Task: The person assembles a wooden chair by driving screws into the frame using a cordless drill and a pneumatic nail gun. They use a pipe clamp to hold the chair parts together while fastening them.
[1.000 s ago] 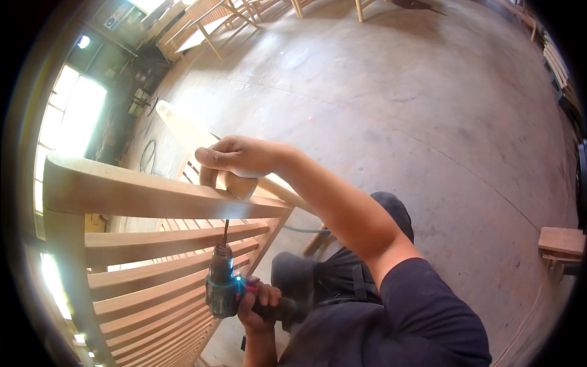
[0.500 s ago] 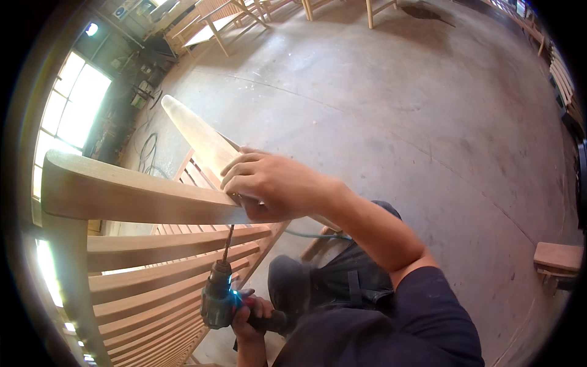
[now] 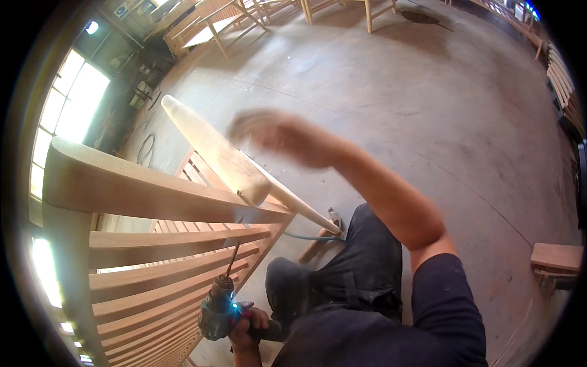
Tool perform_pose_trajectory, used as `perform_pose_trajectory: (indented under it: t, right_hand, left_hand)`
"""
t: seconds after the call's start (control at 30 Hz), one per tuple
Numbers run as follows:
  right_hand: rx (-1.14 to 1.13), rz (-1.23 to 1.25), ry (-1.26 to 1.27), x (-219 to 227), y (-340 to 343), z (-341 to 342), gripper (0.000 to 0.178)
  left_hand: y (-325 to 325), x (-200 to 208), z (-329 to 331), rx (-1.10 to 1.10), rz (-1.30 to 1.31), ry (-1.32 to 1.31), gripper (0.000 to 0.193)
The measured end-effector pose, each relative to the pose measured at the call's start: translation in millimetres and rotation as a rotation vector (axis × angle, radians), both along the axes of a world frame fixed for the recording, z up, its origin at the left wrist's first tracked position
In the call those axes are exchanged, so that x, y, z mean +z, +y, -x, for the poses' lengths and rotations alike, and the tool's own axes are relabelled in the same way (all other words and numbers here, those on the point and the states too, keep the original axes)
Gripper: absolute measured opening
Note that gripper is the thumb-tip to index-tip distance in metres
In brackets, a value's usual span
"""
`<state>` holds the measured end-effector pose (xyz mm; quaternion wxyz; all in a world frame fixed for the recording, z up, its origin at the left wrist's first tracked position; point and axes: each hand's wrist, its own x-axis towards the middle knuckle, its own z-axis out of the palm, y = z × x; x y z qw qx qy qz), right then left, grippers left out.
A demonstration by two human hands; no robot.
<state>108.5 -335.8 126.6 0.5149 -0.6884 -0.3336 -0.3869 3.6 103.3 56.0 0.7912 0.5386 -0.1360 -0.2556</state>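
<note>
My left hand is wrapped round the grip of a cordless drill with its work light on. The long bit points up and stands apart from the top rail of a slatted wooden bench back. Smeared by motion, my right hand is in the air just beyond a tapered wooden armrest, and its fingers cannot be made out. The armrest's near end rests by the top rail, with a small dark spot close to the joint. Several slats run below the rail.
A thin hose runs past a wooden leg near my knee. Wooden chairs stand at the far side of the concrete floor. At the right is a small wooden piece. A bright window is at the left.
My right hand has let go of the armrest's near end and lifted away, uncovering the joint. The drill has dropped slightly, its bit moving away from the rail.
</note>
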Motion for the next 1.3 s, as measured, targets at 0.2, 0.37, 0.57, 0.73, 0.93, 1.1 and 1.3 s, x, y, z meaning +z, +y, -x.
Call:
perform_pose_trajectory:
  t: [0.2, 0.37, 0.57, 0.73, 0.93, 1.1, 1.3]
  right_hand:
    - [-0.355, -0.746, 0.507, 12, -3, -19, 0.071]
    - [0.179, -0.467, 0.369, 6, 32, -30, 0.084]
    - [0.212, -0.608, 0.34, 1, 21, 2, 0.091]
    - [0.092, -0.676, 0.274, -9, 10, 13, 0.093]
    - [0.06, -0.323, 0.367, -17, 70, -9, 0.094]
    - [0.337, -0.767, 0.3, -13, 76, 12, 0.086]
    - [-0.141, -0.872, 0.299, -68, 78, 47, 0.063]
  left_hand:
    - [9, 5, 6, -0.018, -0.027, -0.002, 0.048]
    - [8, 19, 6, 0.027, -0.081, -0.048, 0.051]
    - [14, 15, 4, 0.029, -0.087, -0.048, 0.055]
    - [11, 13, 6, 0.03, -0.077, -0.035, 0.056]
    - [-1, 9, 4, 0.02, -0.034, 0.005, 0.056]
    - [-2, 11, -3, -0.025, -0.017, 0.002, 0.056]
    - [-1, 12, -2, -0.025, -0.022, 0.01, 0.058]
